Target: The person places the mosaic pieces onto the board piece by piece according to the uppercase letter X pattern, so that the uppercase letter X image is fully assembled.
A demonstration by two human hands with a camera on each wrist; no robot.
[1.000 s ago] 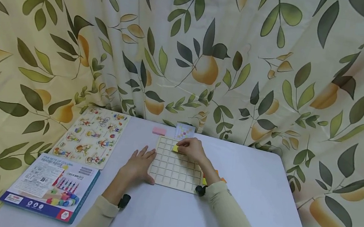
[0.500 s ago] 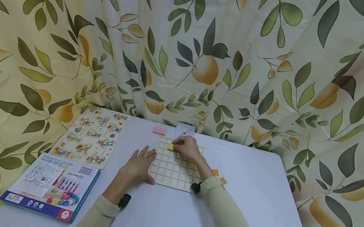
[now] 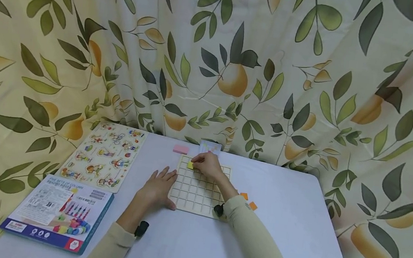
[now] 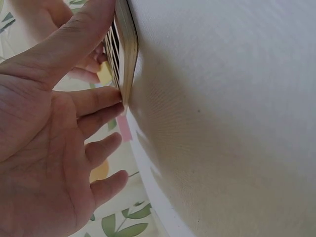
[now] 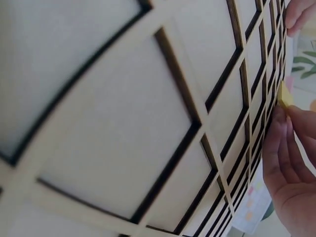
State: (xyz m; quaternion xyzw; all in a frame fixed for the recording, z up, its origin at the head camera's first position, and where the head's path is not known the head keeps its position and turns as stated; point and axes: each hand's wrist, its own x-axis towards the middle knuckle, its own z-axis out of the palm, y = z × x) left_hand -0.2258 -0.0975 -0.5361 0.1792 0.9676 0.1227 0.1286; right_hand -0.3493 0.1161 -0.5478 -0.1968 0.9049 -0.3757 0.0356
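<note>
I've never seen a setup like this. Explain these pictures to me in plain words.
There is no machine here: a person works with two bare hands. The wide view comes from a camera worn on the head, looking forward and down; the two close ones come from cameras on the wrists. The right hand holds a yellow piece in a pinching grip near the far left corner of a grid board; the left hand touches the board's left edge. The white table also bears a pink piece and small card behind the board, orange pieces to its right, and, leftward, a picture sheet and printed box.
</note>
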